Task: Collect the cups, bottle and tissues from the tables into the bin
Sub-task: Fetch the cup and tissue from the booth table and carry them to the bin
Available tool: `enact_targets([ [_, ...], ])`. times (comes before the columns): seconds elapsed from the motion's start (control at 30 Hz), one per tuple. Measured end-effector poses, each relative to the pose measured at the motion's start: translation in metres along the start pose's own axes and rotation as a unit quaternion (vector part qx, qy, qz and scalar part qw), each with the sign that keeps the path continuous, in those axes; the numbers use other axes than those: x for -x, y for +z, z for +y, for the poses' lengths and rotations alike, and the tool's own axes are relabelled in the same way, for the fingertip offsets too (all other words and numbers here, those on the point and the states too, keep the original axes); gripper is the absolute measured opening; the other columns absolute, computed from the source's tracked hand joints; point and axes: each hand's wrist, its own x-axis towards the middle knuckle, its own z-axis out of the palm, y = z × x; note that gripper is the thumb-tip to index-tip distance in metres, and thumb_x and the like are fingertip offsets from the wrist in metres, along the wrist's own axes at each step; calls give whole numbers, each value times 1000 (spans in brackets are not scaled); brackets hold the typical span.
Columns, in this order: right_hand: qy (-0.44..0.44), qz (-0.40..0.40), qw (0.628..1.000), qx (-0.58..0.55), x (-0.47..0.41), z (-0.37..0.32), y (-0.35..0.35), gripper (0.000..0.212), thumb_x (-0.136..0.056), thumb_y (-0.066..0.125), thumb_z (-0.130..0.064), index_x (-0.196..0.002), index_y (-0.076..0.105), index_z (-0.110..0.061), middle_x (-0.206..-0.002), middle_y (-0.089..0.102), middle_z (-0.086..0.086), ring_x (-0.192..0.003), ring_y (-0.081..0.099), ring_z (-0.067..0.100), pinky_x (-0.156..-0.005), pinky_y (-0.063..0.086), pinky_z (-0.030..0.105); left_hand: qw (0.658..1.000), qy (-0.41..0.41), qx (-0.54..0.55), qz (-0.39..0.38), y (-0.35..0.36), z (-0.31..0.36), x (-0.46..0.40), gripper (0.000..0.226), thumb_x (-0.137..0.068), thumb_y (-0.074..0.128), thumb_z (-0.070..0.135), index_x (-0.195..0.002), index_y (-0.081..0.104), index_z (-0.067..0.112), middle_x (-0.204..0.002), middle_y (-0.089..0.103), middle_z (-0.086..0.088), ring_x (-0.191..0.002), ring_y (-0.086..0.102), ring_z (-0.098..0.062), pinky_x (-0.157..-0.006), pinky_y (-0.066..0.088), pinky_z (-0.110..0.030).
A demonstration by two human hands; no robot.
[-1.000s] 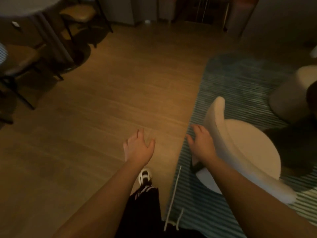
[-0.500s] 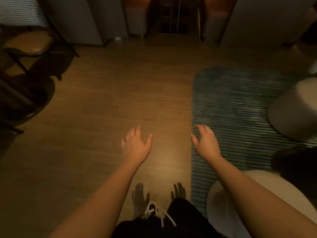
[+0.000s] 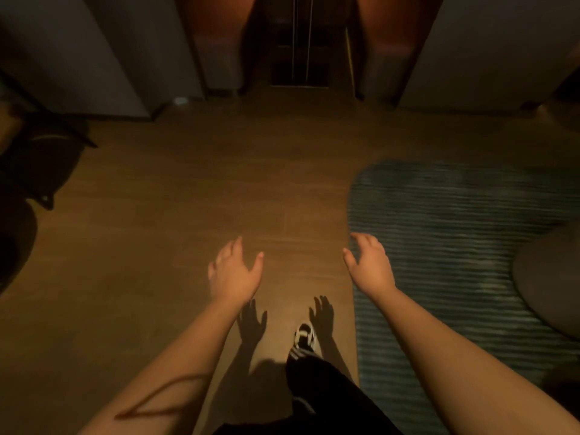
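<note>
My left hand [image 3: 233, 273] is held out over the wooden floor with its fingers apart and nothing in it. My right hand [image 3: 370, 266] hovers at the same height over the left edge of the teal rug, also open and empty. No cup, bottle, tissue or bin shows in this dim view.
A striped teal rug [image 3: 445, 233] covers the floor on the right, with a round pale stool [image 3: 552, 284] at its right edge. Dark chair legs [image 3: 47, 171] stand at the left. Grey panels and a dark opening [image 3: 298, 42] lie ahead. My shoe [image 3: 303, 335] is below.
The view has moved forward and turned right: the white chair and round table dropped out of sight, the panels ahead came closer. Both hands stayed open and empty.
</note>
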Motion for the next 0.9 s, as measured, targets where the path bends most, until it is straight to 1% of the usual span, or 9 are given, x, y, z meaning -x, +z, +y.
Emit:
enact_targets([
  [0.13,-16,8,1000,16,-139,-33,-17,42,-93,52,-30,-131,49,-12,-134,50,10,-126,44,26,-105,37,39,1000,8,5,10,-25,45,-133,69,-92,36,58,-149,25,21,-153,30,-4,-141,24,-21,-113,17,-44],
  [0.23,-23,4,1000,20,-233,-56,-24,43,-93,52,-31,-132,49,-14,-135,50,9,-127,43,26,-106,37,39,999,-4,38,11,-43,77,-226,69,-91,39,58,-149,24,23,-153,29,-3,-141,23,-20,-114,15,-44],
  [0.33,-26,1,999,23,-327,-71,-21,42,-93,53,-31,-131,50,-13,-135,50,9,-126,44,26,-106,37,38,999,-13,35,8,-51,103,-321,69,-91,41,56,-149,24,22,-154,28,-3,-141,22,-19,-114,15,-43],
  [0.5,-15,17,999,22,-504,-97,1,42,-92,54,-33,-130,50,-15,-132,51,8,-124,46,25,-104,38,37,999,13,6,38,-60,135,-498,65,-93,42,51,-147,30,17,-151,34,-9,-138,29,-24,-109,22,-42],
  [0.6,-18,18,999,19,-623,-123,10,42,-93,53,-32,-132,49,-16,-133,51,9,-124,46,26,-104,40,39,999,27,27,16,-73,155,-624,64,-95,43,48,-147,28,16,-151,32,-11,-138,29,-26,-110,23,-44],
  [0.67,-10,26,999,18,-698,-144,7,42,-93,52,-31,-132,48,-15,-131,51,11,-122,46,27,-102,41,39,999,45,12,-2,-87,170,-704,63,-96,42,44,-148,24,14,-153,28,-11,-138,27,-28,-112,19,-43],
  [0.77,-11,34,999,11,-794,-174,-2,43,-92,54,-28,-132,49,-14,-127,53,12,-118,48,29,-99,42,38,998,53,-19,-5,-113,198,-808,63,-97,42,42,-148,23,11,-153,26,-13,-137,27,-32,-111,19,-43],
  [0.83,-7,42,999,6,-856,-193,-9,42,-91,55,-26,-131,49,-13,-125,53,13,-117,49,30,-98,41,37,999,41,-4,-13,-130,220,-876,66,-96,42,45,-148,24,9,-152,27,-14,-135,30,-34,-111,18,-43],
  [0.9,-2,45,999,2,-913,-208,-16,43,-91,55,-27,-131,49,-13,-127,53,13,-117,49,30,-95,41,35,998,48,28,-14,-141,239,-934,66,-96,46,43,-148,24,9,-151,29,-18,-135,30,-35,-111,19,-46],
])
